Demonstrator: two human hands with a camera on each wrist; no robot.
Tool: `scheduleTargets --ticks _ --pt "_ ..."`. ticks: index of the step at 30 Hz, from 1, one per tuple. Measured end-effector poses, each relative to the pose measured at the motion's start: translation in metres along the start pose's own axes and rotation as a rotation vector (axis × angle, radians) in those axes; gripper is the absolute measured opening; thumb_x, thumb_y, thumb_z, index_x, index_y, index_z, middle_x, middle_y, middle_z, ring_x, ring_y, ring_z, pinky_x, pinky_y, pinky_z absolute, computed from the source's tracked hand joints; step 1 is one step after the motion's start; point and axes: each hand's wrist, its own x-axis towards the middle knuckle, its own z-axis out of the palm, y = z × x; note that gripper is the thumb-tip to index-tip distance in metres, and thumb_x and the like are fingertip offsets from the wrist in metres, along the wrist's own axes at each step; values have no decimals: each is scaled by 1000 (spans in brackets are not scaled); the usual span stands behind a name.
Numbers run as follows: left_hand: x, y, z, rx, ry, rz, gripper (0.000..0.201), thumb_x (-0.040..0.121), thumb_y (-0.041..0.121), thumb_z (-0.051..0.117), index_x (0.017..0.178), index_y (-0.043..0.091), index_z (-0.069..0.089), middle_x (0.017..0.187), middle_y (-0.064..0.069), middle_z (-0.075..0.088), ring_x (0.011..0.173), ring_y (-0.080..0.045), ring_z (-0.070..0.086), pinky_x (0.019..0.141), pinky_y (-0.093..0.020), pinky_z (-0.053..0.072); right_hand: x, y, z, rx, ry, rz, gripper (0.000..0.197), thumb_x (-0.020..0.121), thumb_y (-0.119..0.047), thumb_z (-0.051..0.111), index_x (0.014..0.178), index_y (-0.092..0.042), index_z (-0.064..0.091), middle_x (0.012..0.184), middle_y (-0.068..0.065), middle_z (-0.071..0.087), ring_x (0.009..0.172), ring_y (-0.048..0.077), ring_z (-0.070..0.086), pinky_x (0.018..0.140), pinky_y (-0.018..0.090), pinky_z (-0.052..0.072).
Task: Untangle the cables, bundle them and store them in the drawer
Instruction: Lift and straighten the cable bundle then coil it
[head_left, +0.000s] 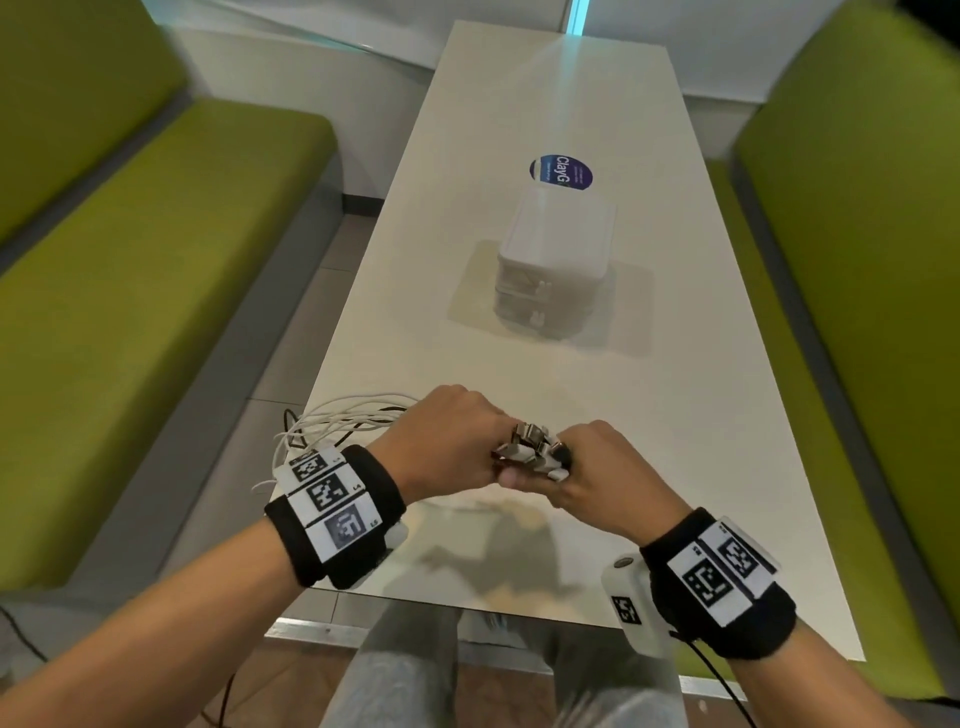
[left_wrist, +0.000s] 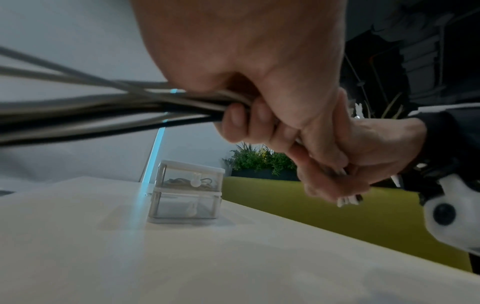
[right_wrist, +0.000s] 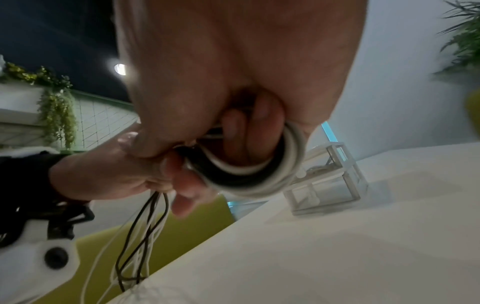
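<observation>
Both hands meet above the near end of the white table (head_left: 675, 395). My left hand (head_left: 457, 441) grips a bunch of white and black cables (head_left: 343, 421), whose loose lengths trail left off the table edge. My right hand (head_left: 587, 467) holds the same cables (right_wrist: 249, 176) wound in a loop round its fingers (right_wrist: 265, 131). Metal and white plug ends (head_left: 530, 441) stick up between the two hands. In the left wrist view the cables (left_wrist: 103, 111) run into my left hand's fist (left_wrist: 259, 115). The clear two-drawer box (head_left: 550, 270) stands mid-table, both drawers closed.
Green benches (head_left: 130, 312) flank the table on both sides. A round blue sticker (head_left: 561, 171) lies on the table beyond the drawer box. The upper drawer (left_wrist: 189, 176) holds some coiled cable. My legs show below the table's near edge.
</observation>
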Motion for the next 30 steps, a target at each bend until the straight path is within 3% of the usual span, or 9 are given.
scheduleTargets --ticks 3,6,11,14,20,23,26,28,30 --pt "1 -7 -5 6 -99 -76 24 78 42 59 69 21 65 56 -4 63 54 -33 55 51 -27 27 -2 5 4 -17 -40 2 61 64 -82 50 58 -22 54 59 7 59 55 17 50 53 33 34" --pt "-4 -7 -8 -22 -187 -84 40 81 56 44 76 23 66 67 -1 66 62 -27 55 53 -32 31 -3 12 7 27 -104 13 47 74 -65 67 58 -21 58 58 7 60 54 18 54 54 33 39" --pt "-2 5 -10 -187 -235 -92 38 75 46 42 78 20 70 70 0 67 65 -26 57 58 -40 43 -4 7 0 70 -209 17 35 81 -48 72 67 -19 59 62 11 65 51 19 55 52 24 41" --pt "2 5 -13 -202 -239 -83 33 80 42 47 78 18 70 67 0 66 63 -23 57 61 -41 45 -8 5 -3 90 -286 37 21 89 -41 65 87 -21 68 52 -4 61 45 9 52 52 19 41" --pt "3 13 -18 -263 -225 -113 17 74 30 56 72 17 66 59 -2 61 55 -21 48 57 -37 43 -8 11 1 240 -337 95 17 93 -10 54 92 -10 71 85 -3 75 76 19 72 71 38 60" --pt "1 14 -21 -305 -284 -194 34 74 40 51 103 29 65 79 5 69 68 -15 54 66 -32 45 -11 5 -3 289 -309 135 24 95 -6 47 89 -10 70 65 -6 71 49 14 61 50 23 45" --pt "-3 19 -21 -437 -239 -291 56 85 44 33 140 41 42 96 10 69 86 -11 56 80 -30 43 -14 3 -2 351 -238 152 23 96 -10 46 86 -9 67 44 -6 52 36 15 40 42 22 31" --pt "-2 28 -17 -401 -99 -310 55 91 56 17 132 42 51 100 7 70 92 -15 61 83 -36 45 -14 1 1 384 -182 158 22 97 -13 48 84 -11 66 40 -6 42 36 16 37 43 23 29" --pt "4 38 -10 -331 -8 -344 77 90 67 2 103 30 67 86 3 69 80 -15 62 76 -39 47 -14 -2 5 398 -159 154 23 97 -16 49 82 -13 66 38 -3 41 36 14 37 44 25 30"
